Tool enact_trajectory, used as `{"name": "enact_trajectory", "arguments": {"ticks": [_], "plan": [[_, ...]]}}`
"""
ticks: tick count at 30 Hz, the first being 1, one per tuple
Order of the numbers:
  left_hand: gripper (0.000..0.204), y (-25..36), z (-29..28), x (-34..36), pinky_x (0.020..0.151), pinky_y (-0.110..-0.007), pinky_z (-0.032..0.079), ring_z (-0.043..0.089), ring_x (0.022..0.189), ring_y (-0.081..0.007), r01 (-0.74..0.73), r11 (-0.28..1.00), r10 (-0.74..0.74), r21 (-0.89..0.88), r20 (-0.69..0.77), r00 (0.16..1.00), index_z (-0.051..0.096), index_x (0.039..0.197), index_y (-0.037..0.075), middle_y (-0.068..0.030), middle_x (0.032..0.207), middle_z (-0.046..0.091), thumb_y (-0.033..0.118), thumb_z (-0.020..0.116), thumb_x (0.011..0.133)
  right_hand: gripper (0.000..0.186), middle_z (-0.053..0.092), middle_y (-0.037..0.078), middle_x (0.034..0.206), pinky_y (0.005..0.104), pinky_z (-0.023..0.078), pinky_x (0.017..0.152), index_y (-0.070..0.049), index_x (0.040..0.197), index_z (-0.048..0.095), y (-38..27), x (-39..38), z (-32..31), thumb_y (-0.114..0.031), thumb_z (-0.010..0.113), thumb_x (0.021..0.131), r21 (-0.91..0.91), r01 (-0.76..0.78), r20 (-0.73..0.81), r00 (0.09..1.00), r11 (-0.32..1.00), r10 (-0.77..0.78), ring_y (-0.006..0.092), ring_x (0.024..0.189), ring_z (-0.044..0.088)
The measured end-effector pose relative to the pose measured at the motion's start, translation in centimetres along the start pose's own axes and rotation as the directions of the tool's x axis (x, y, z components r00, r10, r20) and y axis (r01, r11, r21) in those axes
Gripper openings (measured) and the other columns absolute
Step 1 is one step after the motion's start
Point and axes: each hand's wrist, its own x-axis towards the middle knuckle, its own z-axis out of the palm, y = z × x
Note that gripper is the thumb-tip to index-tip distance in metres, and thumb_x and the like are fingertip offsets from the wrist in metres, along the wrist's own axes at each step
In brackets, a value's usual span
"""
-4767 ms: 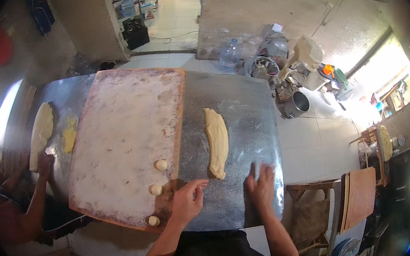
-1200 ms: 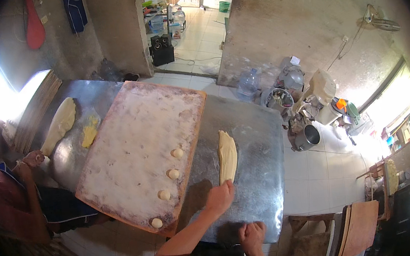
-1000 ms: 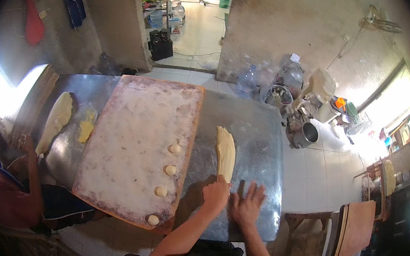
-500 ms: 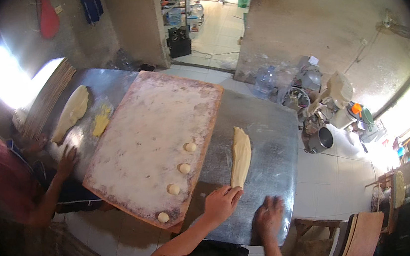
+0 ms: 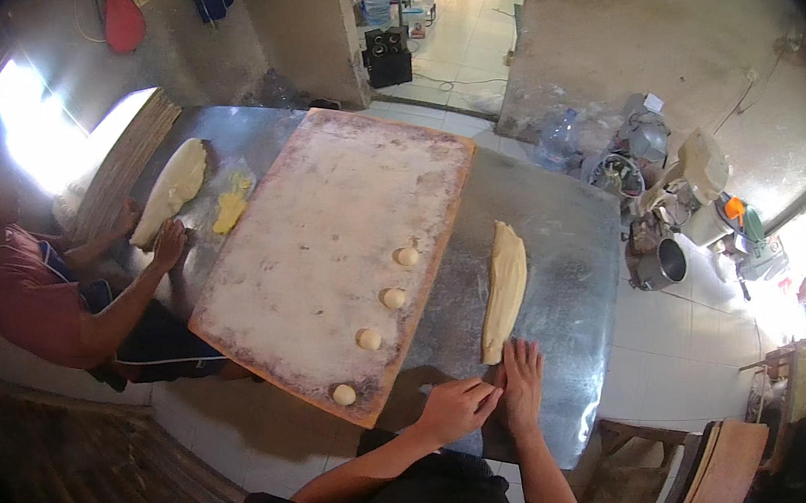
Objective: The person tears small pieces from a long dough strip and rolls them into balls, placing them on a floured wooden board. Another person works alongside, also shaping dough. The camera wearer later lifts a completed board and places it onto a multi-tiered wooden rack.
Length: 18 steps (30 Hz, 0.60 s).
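A long pale roll of dough (image 5: 503,290) lies on the metal tabletop (image 5: 562,264) in front of me. At its near end is my right hand (image 5: 522,376), fingers stretched out and palm down. Close beside it, my left hand (image 5: 459,410) has its fingers curled together, and their tips come near my right thumb. Whatever the left fingers may hold is hidden. Several small dough balls, among them one ball (image 5: 406,256), stand in a row along the right edge of the floured board (image 5: 303,233), to the left of the roll.
Across the board a co-worker (image 5: 44,289) has hands by another slab of dough (image 5: 175,187). Yellow fat or dough (image 5: 232,209) lies near it. Stacked boards (image 5: 124,163) stand behind. Metal pots (image 5: 662,265) and a water bottle (image 5: 558,137) are on the floor to the right.
My left hand has come away from the dough roll's end, toward me. My right hand has moved forward and left to that end. The view has shifted; the co-worker's hands are at their dough.
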Motion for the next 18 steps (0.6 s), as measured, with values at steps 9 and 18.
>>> {"name": "enact_trajectory", "arguments": {"ticks": [9, 18], "plan": [[0.023, -1.5, -1.0, 0.5, 0.062, -0.039, 0.057, 0.071, 0.073, -0.0286, -0.013, 0.986, 0.003, 0.165, 0.061, 0.998, 0.071, 0.097, 0.006, -0.0077, 0.083, 0.07, 0.029, 0.07, 0.098, 0.043, 0.06, 0.028, 0.14, 0.0574, 0.033, 0.12, -0.005, 0.142, 0.06, 1.7, 1.4, -1.6, -0.024, 0.056, 0.104, 0.015, -0.074, -0.266, 0.961, 0.997, 0.075, 0.0479, 0.136, 0.052], [0.038, 0.8, 3.1, 5.0, 0.06, -0.05, 0.06, 0.073, 0.076, -0.0382, 0.274, 0.874, -0.383, 0.401, 0.22, 0.897, 0.052, 0.127, 0.006, -0.0227, 0.108, 0.061, 0.031, 0.063, 0.1, 0.017, 0.071, 0.013, 0.077, 0.0437, 0.052, 0.062, -0.011, 0.104, 0.068, 1.7, 2.2, -1.6, -0.026, 0.071, 0.095, 0.029, -0.221, -0.149, 0.963, 0.975, 0.223, 0.0361, 0.063, 0.066]]}}
